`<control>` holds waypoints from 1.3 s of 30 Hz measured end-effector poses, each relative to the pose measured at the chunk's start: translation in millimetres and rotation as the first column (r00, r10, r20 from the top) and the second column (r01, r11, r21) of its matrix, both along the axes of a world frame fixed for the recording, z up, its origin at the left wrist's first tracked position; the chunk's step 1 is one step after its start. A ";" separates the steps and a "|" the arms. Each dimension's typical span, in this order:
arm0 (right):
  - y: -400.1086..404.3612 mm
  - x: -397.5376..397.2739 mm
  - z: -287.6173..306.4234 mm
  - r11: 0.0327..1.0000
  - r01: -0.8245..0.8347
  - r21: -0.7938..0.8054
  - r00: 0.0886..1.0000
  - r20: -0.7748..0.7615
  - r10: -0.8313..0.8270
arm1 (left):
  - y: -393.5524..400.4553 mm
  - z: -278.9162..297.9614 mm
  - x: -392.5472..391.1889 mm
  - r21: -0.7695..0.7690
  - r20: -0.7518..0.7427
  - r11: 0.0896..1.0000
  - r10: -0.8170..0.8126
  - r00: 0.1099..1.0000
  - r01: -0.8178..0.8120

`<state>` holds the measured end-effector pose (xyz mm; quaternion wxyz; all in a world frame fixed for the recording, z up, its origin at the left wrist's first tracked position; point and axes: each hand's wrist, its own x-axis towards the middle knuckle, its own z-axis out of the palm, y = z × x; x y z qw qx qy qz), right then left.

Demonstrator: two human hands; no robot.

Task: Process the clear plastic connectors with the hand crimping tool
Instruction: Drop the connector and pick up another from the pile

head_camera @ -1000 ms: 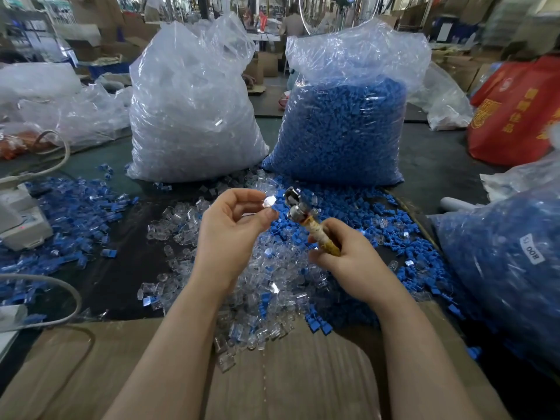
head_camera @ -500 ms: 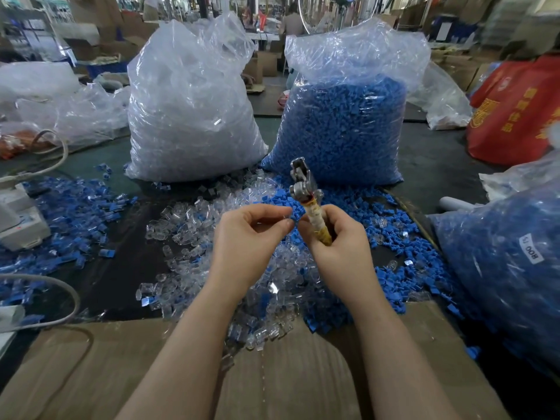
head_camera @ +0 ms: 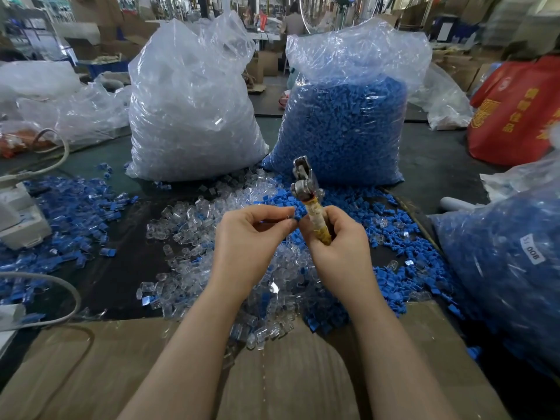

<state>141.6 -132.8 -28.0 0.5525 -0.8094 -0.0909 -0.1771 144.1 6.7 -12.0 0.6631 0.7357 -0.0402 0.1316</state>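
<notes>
A person's left hand (head_camera: 247, 237) has thumb and fingertips pinched together, touching the right hand; what they pinch is too small to tell. The right hand (head_camera: 339, 248) grips the yellowed handle of an upright crimping tool (head_camera: 306, 192). Clear plastic connectors (head_camera: 194, 237) lie heaped on the counter (head_camera: 115, 277) beneath and left of both hands.

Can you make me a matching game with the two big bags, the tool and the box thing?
Things:
1. left big bag
2. right big bag
3. crimping tool
4. white device

Descriptions:
A. gripped by the right hand, metal head pointing up
B. full of blue pieces
C. at the table's left edge
D. full of clear pieces

Pairs: 1-D, 2-B, 3-A, 4-C
</notes>
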 end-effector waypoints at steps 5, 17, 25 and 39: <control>-0.6 0.1 0.4 1.000 -0.014 -0.012 1.000 0.013 0.014 | 0.0 0.9 -0.1 -0.004 -0.009 1.000 -0.010 1.000 0.010; -32.1 1.5 1.8 0.973 -0.158 -0.168 0.969 -0.218 0.120 | 17.2 0.0 6.0 -0.206 -0.043 0.978 -0.026 0.999 0.016; -30.9 3.1 -3.0 0.938 -0.226 -0.264 0.937 -0.321 0.136 | 20.3 1.4 6.0 -0.095 -0.030 0.995 -0.007 1.000 0.004; -7.7 3.0 -4.3 0.994 -0.110 -0.025 0.993 -0.043 0.109 | 9.2 1.9 0.5 0.118 -0.063 0.993 -0.004 0.998 0.011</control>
